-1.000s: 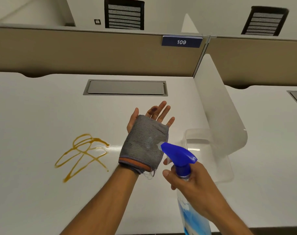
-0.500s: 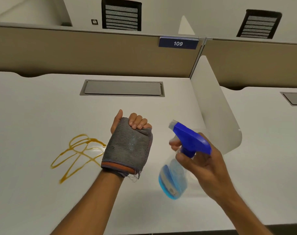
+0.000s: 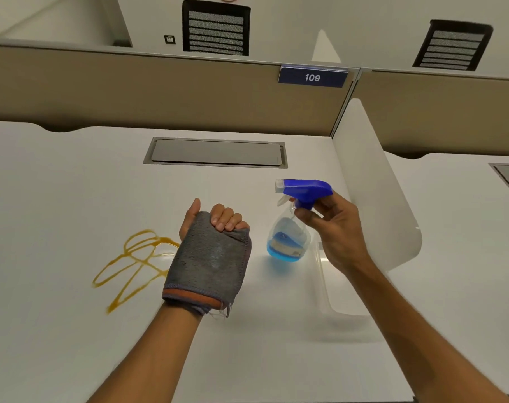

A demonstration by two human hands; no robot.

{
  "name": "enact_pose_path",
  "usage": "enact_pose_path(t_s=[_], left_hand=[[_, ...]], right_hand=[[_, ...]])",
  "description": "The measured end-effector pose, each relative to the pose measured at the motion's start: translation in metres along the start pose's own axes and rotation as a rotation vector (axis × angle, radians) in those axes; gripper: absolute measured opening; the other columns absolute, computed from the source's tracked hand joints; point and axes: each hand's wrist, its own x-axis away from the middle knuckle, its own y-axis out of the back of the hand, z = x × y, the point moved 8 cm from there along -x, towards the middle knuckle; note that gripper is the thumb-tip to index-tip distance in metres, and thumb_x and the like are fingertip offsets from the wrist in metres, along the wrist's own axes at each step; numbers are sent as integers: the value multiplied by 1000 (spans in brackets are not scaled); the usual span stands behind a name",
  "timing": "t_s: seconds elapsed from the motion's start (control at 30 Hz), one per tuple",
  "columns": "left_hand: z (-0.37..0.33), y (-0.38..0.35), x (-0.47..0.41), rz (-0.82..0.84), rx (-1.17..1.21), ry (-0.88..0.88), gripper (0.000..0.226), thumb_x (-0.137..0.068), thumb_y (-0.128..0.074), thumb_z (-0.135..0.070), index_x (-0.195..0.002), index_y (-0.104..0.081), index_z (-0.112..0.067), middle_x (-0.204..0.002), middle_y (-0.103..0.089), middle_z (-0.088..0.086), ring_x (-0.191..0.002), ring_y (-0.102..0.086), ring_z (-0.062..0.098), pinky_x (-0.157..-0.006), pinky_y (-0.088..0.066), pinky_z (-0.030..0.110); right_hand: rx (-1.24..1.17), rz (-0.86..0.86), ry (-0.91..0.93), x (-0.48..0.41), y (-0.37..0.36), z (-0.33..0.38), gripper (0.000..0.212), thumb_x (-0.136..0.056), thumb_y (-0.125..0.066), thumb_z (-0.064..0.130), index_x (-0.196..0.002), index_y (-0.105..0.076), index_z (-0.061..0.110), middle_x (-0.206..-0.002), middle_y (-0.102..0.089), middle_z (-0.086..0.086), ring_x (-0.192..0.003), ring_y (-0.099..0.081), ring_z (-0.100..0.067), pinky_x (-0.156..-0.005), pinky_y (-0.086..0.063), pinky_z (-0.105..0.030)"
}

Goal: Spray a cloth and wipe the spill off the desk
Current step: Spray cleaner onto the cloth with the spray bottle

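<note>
Head view. Left hand [image 3: 215,225], palm up above the white counter [image 3: 58,199], fingers curled down over the top edge of a grey cloth [image 3: 208,263] that drapes back across palm and wrist; an orange-trimmed hem lies at the wrist. Right hand [image 3: 334,231] closed around the neck of a spray bottle [image 3: 291,234], just right of the cloth and apart from it, blue trigger head pointing left, clear body with blue liquid at its base. Whether the bottle's base touches the counter cannot be told. Amber spill [image 3: 131,266], in thin loops on the counter, left of the cloth. Grey cable hatch [image 3: 215,152] near the partition; plaque [image 3: 313,77] reads 109.
</note>
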Motion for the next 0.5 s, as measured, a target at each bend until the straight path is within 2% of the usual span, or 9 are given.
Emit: enact_pose_path(t_s=[0.1, 0.2, 0.3, 0.5], left_hand=[[1, 5, 3, -9, -5, 12, 57, -78, -36, -58, -43, -54, -17, -43, -50, -5, -48, -48, 10, -61, -43, 25], [0, 9, 5, -28, -12, 8, 56, -77, -35, -58, -42, -54, -18, -43, -50, -5, -49, -48, 10, -61, -42, 25], [-2, 11, 7, -43, 1, -3, 55, -77, -36, -57, -41, -53, -18, -42, -49, -5, -48, -48, 10, -59, -44, 25], [-7, 15, 9, -60, 0, -6, 56, -78, -35, -57, -42, -53, -18, -42, -49, -5, -48, -48, 10, -59, -43, 25]], right_hand=[[12, -7, -31, -12, -5, -17, 37, -90, -68, 2, -125, -61, 11, -114, -72, -9, -107, -69, -23, -101, -53, -36], [23, -23, -46, -20, -10, -30, 37, -90, -69, 4, -119, -61, 24, -106, -72, 7, -99, -71, -8, -93, -56, -22], [30, -30, -52, -25, -13, -38, 37, -90, -69, 4, -118, -60, 27, -104, -71, 15, -97, -70, 2, -83, -54, -10], [5, -43, -52, -27, -12, -45, 37, -91, -68, 4, -120, -59, 27, -108, -71, 12, -100, -70, -1, -88, -56, -14]])
